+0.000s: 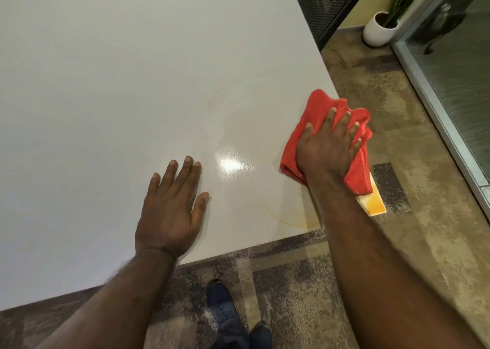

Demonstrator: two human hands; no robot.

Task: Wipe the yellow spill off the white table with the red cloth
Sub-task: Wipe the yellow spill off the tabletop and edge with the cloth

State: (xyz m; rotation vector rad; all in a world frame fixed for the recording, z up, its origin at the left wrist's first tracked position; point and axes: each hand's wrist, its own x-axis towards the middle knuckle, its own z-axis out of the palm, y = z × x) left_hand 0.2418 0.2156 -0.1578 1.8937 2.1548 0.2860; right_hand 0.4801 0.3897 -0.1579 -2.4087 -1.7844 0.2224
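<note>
One yellow spill point(372, 202) pools at the near-right corner of the white table point(119, 83), w/ thin yellow streaks point(286, 217) trailing along the near edge; part of the pool is hidden under the one red cloth point(318, 115), which is bunched at the right edge just past that corner. Right hand point(327, 147) lies on the cloth, fingers spread and curled into the folds, gripping it, while left hand point(171, 210) is flat and open on the table near the near edge, holding nothing. Two dark shoes point(225, 311) on the patterned carpet point(305, 282), one cut off at frame bottom; one white plant pot point(376, 29) on the floor beyond the far-right side, leaves cropped.
</note>
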